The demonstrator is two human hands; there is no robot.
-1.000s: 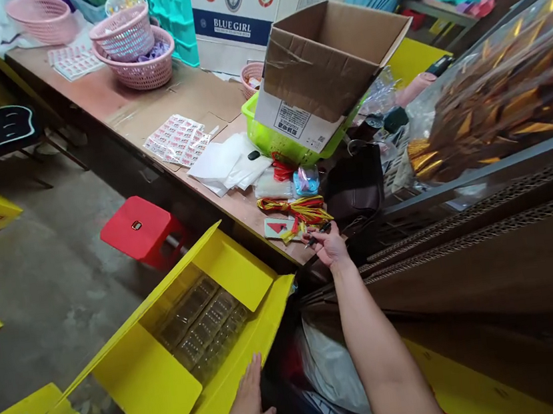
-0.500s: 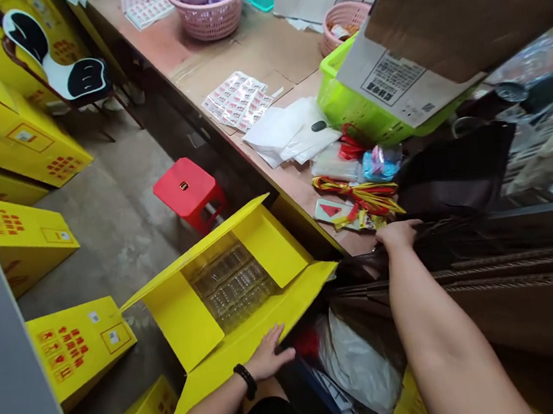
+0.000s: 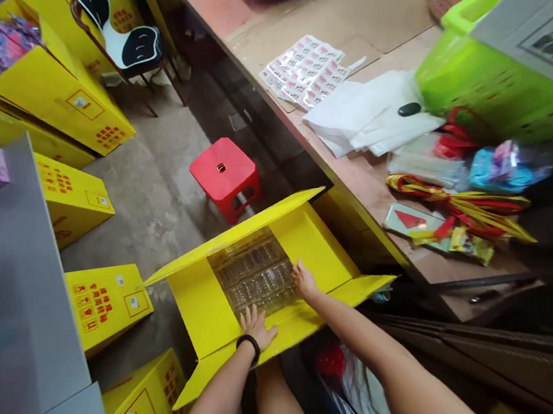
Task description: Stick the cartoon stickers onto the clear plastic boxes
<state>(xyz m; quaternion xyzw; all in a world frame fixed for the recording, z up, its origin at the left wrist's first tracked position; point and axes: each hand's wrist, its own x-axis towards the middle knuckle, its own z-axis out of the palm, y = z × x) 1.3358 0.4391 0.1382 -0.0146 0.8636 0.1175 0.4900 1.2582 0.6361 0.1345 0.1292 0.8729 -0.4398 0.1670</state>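
Below me a yellow carton (image 3: pixel 203 307) stands with its flaps spread apart. Clear plastic trays (image 3: pixel 259 276) lie in rows inside it. My left hand (image 3: pixel 258 328), with a dark beaded bracelet at the wrist, is over the near flap at the edge of the trays, fingers spread. My right hand (image 3: pixel 304 279) reaches over the carton at the right end of the trays. Its fingers look loosely extended, and I see nothing held in it. Whether either hand touches the trays I cannot tell.
A red stool (image 3: pixel 223 163) stands beyond the carton. On the right, a workbench (image 3: pixel 252 8) carries sticker sheets (image 3: pixel 304 69), a green basket (image 3: pixel 486 74) and ribbons (image 3: pixel 457 201). More yellow cartons (image 3: pixel 107 305) line the left, beside a grey table (image 3: pixel 19 285).
My right hand has left the bench edge and come over the carton's trays. My left hand has moved forward to the trays' near edge. The view has shifted.
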